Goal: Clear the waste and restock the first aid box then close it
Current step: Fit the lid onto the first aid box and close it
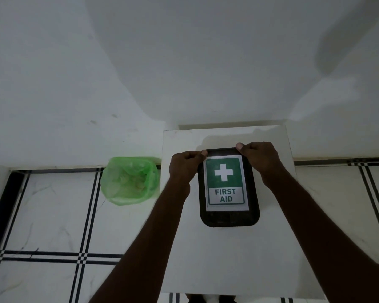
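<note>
The wall is white and fills the upper half of the view. The floor is pale tile crossed by dark double lines. The table is white and square-topped, extending from centre toward 6 o'clock, with its far edge at the wall.

The bin stands on the floor at 9 o'clock of the table, just beside its left edge. It is lined with a green bag, and pale crumpled waste lies inside.

The box is black with rounded corners and lies flat on the table, lid closed. A green and white label with a cross and the words FIRST AID covers most of the lid.

The left hand grips the box at its 11 o'clock corner, fingers curled around the edge, thumb on top. The right hand grips the 1 o'clock corner the same way.
</note>
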